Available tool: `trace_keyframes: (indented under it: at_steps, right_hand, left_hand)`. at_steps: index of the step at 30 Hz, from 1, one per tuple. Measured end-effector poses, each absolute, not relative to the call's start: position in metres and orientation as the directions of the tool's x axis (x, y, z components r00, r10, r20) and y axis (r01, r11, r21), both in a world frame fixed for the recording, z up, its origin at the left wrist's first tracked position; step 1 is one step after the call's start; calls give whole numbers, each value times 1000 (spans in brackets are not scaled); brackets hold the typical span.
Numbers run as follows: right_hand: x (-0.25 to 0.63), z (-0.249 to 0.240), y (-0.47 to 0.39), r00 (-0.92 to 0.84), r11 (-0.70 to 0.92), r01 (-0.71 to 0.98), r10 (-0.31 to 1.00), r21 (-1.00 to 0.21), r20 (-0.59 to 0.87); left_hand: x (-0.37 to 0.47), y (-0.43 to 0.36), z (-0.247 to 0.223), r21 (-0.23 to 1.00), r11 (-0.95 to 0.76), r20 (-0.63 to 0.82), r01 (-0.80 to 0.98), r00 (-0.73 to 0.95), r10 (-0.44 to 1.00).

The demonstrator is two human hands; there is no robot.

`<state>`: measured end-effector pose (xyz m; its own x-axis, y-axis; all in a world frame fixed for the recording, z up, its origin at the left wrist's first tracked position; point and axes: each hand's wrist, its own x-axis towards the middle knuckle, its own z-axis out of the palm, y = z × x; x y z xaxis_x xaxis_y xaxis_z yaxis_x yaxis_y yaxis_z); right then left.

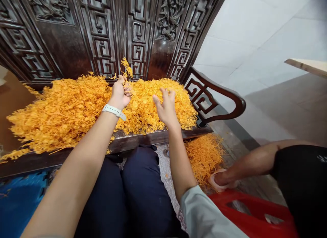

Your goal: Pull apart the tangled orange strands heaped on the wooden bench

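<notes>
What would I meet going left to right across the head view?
Left pile of orange sprigs, left hand pinching a sprig, open right hand, dark wooden armrest, another person's black garment.

A dark, glossy wooden bench [143, 138] stands along the far side, its tall back [70, 43] carved with square fretwork and pictorial panels. A curved armrest [238, 105] with openwork closes its right end. Behind and to the right rises a pale wall [242, 33] with thin seams, shadowed lower down, above a dark skirting strip [238, 130]. The floor [166, 181] is speckled grey. A blue mat [21, 193] lies at lower left, a red stool [257, 210] stands at lower right, and a light wooden board [310, 65] juts in at the right edge.
</notes>
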<state>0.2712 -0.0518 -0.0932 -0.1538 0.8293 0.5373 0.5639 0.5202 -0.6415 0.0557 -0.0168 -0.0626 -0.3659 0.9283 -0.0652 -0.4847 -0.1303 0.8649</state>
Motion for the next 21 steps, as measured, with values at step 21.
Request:
trace_keyframes:
  at_steps: [21]
  right_hand:
    - [216, -125, -46, -168, 476, 16, 868, -879, 467]
  left_hand:
    - [107, -5, -74, 925, -173, 25, -339, -398, 917]
